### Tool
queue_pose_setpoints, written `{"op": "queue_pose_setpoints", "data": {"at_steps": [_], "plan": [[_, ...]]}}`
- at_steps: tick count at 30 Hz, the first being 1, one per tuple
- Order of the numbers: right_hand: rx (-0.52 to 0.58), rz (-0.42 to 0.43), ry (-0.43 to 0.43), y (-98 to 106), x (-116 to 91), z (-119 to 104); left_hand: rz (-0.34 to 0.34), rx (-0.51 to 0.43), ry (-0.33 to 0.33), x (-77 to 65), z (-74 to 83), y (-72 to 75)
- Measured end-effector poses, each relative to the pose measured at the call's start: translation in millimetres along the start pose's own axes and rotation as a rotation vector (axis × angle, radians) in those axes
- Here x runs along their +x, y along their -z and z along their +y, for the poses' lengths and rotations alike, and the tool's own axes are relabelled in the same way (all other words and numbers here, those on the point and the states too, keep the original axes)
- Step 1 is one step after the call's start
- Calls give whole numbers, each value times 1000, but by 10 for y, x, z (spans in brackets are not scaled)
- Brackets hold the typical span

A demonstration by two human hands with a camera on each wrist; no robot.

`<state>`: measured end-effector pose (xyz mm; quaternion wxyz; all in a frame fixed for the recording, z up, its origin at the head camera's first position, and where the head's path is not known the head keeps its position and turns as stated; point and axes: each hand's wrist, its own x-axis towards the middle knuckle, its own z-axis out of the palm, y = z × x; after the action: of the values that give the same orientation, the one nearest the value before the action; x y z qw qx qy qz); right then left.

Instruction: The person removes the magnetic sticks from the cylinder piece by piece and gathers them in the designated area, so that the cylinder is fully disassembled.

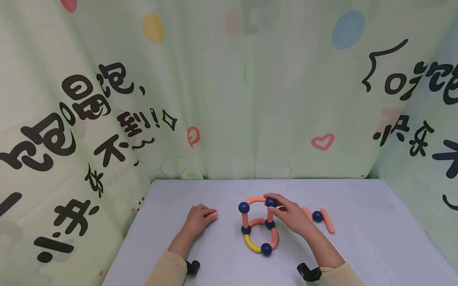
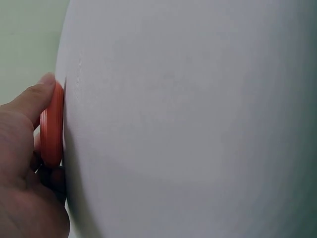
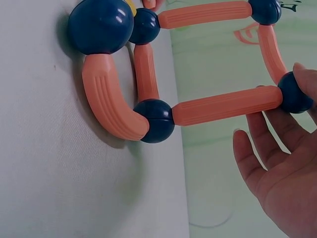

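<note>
A frame of orange rods and dark blue balls [image 1: 244, 207] stands on the table, with one curved yellow rod [image 1: 252, 244] in its base ring. My right hand [image 1: 291, 216] is at its upper right corner, thumb and fingers pinching the top ball [image 3: 295, 93]. Just below that ball, an upright orange rod [image 3: 228, 105] runs down to a base ball [image 3: 154, 120]. To the left of the frame, my left hand [image 1: 199, 219] grips a short orange rod [image 2: 52, 126] low over the table. Under this rod a dark rounded piece [image 2: 53, 179] shows partly between the fingers.
Right of my right hand lie a loose blue ball [image 1: 317, 216] and a straight orange rod [image 1: 327, 221], with another orange rod [image 1: 307, 213] partly behind the hand. A printed curtain [image 1: 229, 99] hangs along the table's back edge [image 1: 214, 180].
</note>
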<state>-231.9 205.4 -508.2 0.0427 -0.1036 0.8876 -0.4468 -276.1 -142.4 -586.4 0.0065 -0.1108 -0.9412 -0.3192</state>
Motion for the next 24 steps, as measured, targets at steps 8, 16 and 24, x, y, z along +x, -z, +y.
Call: {"op": "queue_pose_setpoints", "data": {"at_steps": [8,16,24], "plan": [[-6,3,-6,-1,-1,2,-7,13,-26,10,-29,1],[3,3,-9,-12,10,5,62,56,-40,13,25,38],[-2,8,-11,-10,3,-7,133,-105,-99,26,398,102]]}}
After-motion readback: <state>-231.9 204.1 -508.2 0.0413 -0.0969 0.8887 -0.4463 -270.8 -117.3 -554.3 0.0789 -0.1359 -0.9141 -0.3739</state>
